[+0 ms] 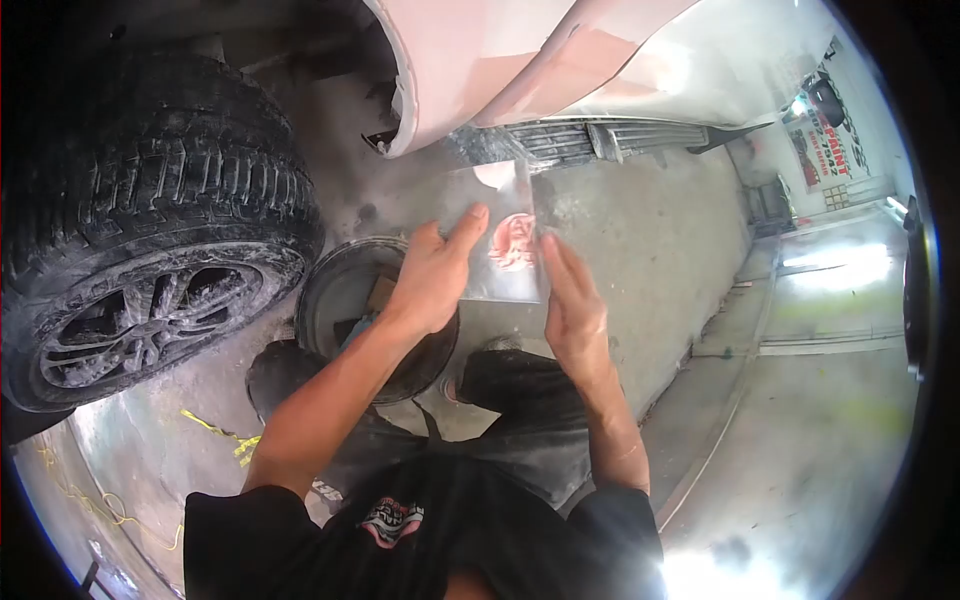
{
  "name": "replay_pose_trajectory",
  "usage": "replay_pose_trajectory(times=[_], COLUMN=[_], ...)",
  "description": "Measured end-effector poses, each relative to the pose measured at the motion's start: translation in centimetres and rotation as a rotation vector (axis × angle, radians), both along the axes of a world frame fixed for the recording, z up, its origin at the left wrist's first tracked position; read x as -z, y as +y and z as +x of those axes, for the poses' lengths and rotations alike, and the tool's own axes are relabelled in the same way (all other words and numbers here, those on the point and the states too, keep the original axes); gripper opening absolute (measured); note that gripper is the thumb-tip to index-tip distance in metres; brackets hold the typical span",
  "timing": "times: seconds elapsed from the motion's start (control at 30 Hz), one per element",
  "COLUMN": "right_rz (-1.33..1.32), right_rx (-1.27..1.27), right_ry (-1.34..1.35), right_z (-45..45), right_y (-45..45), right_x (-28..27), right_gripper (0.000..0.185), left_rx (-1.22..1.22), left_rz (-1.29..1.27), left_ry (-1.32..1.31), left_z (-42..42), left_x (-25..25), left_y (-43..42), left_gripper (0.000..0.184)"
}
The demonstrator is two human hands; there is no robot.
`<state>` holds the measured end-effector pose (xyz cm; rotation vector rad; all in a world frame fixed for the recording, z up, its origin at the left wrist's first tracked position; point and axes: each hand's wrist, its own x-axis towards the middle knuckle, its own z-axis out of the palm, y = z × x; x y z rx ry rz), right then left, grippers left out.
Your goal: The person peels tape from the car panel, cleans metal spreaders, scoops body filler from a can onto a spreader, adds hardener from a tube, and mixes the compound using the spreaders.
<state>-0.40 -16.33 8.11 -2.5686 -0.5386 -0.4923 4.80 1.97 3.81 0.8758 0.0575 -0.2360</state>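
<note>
My left hand (440,270) grips the left side of a flat, shiny mixing board (510,185), its thumb lying over the top face. On the board sits a swirled dollop of pink body filler (513,243), with a pale smear near the far edge. Close against the board's right edge is my right hand (575,305), fingers pressed together; what they hold, if anything, is hidden. Beyond the board hangs a car body panel (530,65) with pink and whitish patches.
A dusty wheel with a chunky tire (160,170) stands at left. Below my left forearm is a round black tub (325,290) with items inside. A slatted step (570,140) runs under the panel. Yellow tape (215,428) lies on the floor; a wall with a banner (820,150) is at right.
</note>
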Motion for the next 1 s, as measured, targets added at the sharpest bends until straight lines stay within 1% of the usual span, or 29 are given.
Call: replay_pose_trajectory(times=[0.03,0.13,0.23,0.33,0.37,0.43,0.47,0.53,0.57,0.6,0.67,0.73,0.77,0.8,0.87,0.9,0.93,1.0], right_rz=[-0.217,-0.274,-0.443,-0.558,-0.523,-0.536,-0.541,-0.541,-0.539,-0.453,-0.284,0.03,0.198,0.367,0.422,0.352,0.282,-0.049], right_rx=[0.032,0.062,0.074,-0.146,-0.172,-0.235,-0.262,-0.266,-0.262,-0.219,-0.142,-0.152,-0.161,-0.166,-0.301,-0.313,-0.326,-0.236], right_ry=[-0.04,-0.112,-0.15,-0.072,-0.017,0.05,0.08,0.112,0.129,0.127,0.127,-0.042,-0.119,-0.204,-0.208,-0.199,-0.191,-0.154], right_z=[-0.2,-0.2,0.1,0.2,-0.5,-1.5,-1.9,-2.7,-3.0,-3.1,-3.2,-3.6,-3.8,-3.9,-3.4,-3.0,-2.6,-1.8], right_y=[-1.3,-2.7,-1.2,-0.4,0.2,0.7,0.7,0.2,-0.2,-1.0,-2.8,-2.7,-1.8,-0.9,1.1,1.3,1.5,0.3], right_x=[0.8,0.1,-3.4,-3.0,-2.5,-1.8,-1.6,-1.6,-1.7,-1.8,-2.4,-3.0,-3.0,-2.9,-1.2,-0.7,-0.1,0.3], right_gripper=[0.06,0.062,0.057,0.052,0.064,0.055,0.052,0.051,0.051,0.052,0.052,0.058,0.06,0.062,0.067,0.069,0.071,0.073], left_rx=[-0.026,-0.044,0.168,-0.037,-0.069,-0.136,-0.117,-0.067,-0.07,-0.073,-0.079,-0.087,-0.006,0.031,0.111,0.157,0.134,0.073], left_rz=[-0.053,0.113,0.496,0.601,0.585,0.556,0.599,0.687,0.526,0.363,0.081,-0.161,-0.27,-0.319,-0.407,-0.46,-0.452,-0.439], left_ry=[0.028,-0.101,-0.184,-0.316,-0.311,-0.3,-0.251,-0.163,-0.054,0.057,0.157,0.129,0.165,0.184,0.22,0.172,0.123,0.03], left_z=[-0.1,0.1,-0.6,-0.9,-0.8,-0.6,-0.5,-0.2,-0.2,-0.4,0.0,1.0,0.4,0.0,-0.8,-1.0,-1.1,-1.2], left_x=[-0.2,0.7,-1.7,-0.3,0.4,1.3,1.5,1.7,-0.1,-2.1,-2.6,-0.6,-0.9,-1.1,-0.8,-0.2,0.3,0.9], left_y=[0.2,0.3,1.3,0.1,-0.1,-0.4,-0.3,0.1,0.5,1.1,1.3,1.1,1.0,0.4,-1.1,-1.2,-1.3,-1.5], left_gripper=[0.034,0.034,0.036,0.047,0.048,0.05,0.05,0.048,0.042,0.039,0.038,0.043,0.042,0.042,0.043,0.045,0.044,0.043])
